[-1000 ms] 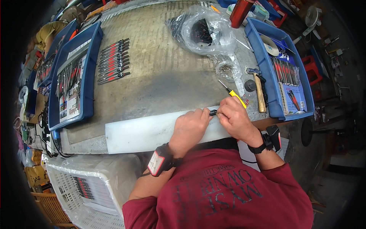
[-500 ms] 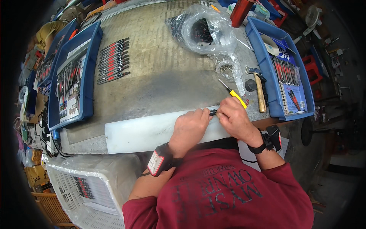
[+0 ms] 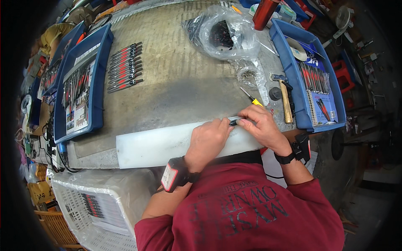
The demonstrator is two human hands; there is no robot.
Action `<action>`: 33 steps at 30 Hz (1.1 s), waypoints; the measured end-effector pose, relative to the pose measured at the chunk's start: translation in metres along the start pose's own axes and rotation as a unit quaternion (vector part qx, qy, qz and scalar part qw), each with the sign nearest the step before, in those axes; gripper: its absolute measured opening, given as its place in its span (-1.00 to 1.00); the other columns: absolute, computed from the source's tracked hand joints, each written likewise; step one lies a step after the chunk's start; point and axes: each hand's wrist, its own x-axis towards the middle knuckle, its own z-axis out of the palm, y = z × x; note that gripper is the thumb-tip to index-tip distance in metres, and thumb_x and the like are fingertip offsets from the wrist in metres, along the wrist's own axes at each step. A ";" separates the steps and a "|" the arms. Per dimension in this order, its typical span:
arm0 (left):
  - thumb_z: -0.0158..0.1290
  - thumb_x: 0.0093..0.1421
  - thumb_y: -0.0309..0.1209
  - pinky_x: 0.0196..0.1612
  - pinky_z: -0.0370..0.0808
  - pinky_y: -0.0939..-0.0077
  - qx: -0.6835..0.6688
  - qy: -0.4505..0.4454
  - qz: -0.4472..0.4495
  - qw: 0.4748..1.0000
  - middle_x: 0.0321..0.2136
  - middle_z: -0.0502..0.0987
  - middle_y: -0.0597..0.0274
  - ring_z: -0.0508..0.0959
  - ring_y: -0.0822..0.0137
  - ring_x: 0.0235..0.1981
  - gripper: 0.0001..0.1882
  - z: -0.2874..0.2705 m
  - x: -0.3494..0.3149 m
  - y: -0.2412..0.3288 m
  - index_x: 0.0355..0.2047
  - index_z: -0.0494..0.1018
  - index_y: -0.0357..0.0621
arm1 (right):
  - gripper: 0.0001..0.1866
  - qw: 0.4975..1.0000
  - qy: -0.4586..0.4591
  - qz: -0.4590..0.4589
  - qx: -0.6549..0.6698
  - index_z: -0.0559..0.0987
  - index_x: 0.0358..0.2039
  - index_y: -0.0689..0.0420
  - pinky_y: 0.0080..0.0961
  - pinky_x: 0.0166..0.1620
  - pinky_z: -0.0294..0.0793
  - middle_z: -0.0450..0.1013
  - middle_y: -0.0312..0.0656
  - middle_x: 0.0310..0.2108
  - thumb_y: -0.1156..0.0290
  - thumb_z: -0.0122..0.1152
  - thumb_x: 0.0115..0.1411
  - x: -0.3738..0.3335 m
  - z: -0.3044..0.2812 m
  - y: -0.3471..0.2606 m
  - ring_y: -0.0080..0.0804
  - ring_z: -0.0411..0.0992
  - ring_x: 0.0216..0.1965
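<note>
1. While the worktable (image 3: 167,90) fills most of the upper frame, its far end is cut off at the top edge, and dark lens corners swallow the surroundings.
2. At lower left, a white crate (image 3: 67,201) is partly veiled by clear plastic; similar red-and-black tools show inside, too blurred to count.
3. Blue trays flank the table: the left tray (image 3: 97,83) and the right tray (image 3: 289,75) both hold many slim tools, apparently completed work.
4. Lower centre, a long white board (image 3: 155,144) lies under both hands.
5. At upper right of centre, a clear plastic bag (image 3: 247,46) contains small dark parts, perhaps supply left to use; their number is hard to make out.
6. Upper left of centre, a neat row of red-and-black tools (image 3: 124,67) looks like one batch set down.
7. The left hand (image 3: 209,138) pinches a piece; the right hand (image 3: 264,127) has thumb and fingers close on its other end, but I cannot tell how firmly.
8. Right of centre, a yellow-handled screwdriver (image 3: 257,101) is partly covered by the right hand.
9. Smallest, the dark piece (image 3: 233,123) sits between the fingertips over the board, mostly hidden; it seems unfinished.
</note>
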 end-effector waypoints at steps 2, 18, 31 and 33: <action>0.14 0.08 -0.35 -0.61 0.42 0.36 0.003 0.000 0.007 1.000 -0.63 0.38 0.20 0.48 0.20 -0.64 -0.82 0.000 0.000 0.000 -0.40 0.39 -0.15 | -0.82 1.000 -0.006 -0.021 -0.015 0.55 -0.35 0.25 -0.40 -0.27 0.34 0.41 -0.15 -0.47 0.41 0.21 0.09 0.000 0.004 -0.001 -0.22 0.38 -0.38; 0.07 0.13 -0.33 -0.65 0.37 0.38 0.053 0.023 0.016 0.998 -0.66 0.33 0.24 0.44 0.28 -0.67 -0.82 -0.028 0.007 0.022 -0.46 0.33 -0.14 | -0.86 0.972 0.028 0.074 0.221 0.55 -0.36 0.29 -0.65 -0.37 0.27 0.38 -0.32 -0.49 0.45 0.14 0.20 -0.004 0.006 -0.018 -0.61 0.30 -0.44; 0.10 0.11 -0.34 -0.66 0.37 0.35 0.052 0.020 0.018 0.998 -0.68 0.35 0.20 0.46 0.21 -0.69 -0.82 -0.036 0.009 0.027 -0.50 0.35 -0.13 | -0.84 0.985 0.072 0.030 0.151 0.52 -0.39 0.29 -0.62 -0.39 0.28 0.37 -0.28 -0.52 0.43 0.11 0.22 -0.006 0.007 -0.025 -0.58 0.30 -0.47; 0.10 0.10 -0.34 -0.65 0.38 0.35 0.030 0.021 0.003 0.999 -0.68 0.36 0.19 0.46 0.20 -0.68 -0.81 -0.035 0.010 0.027 -0.50 0.35 -0.13 | -0.83 0.983 0.059 0.065 0.160 0.51 -0.39 0.29 -0.62 -0.38 0.28 0.37 -0.29 -0.52 0.42 0.11 0.22 -0.006 0.007 -0.025 -0.58 0.29 -0.46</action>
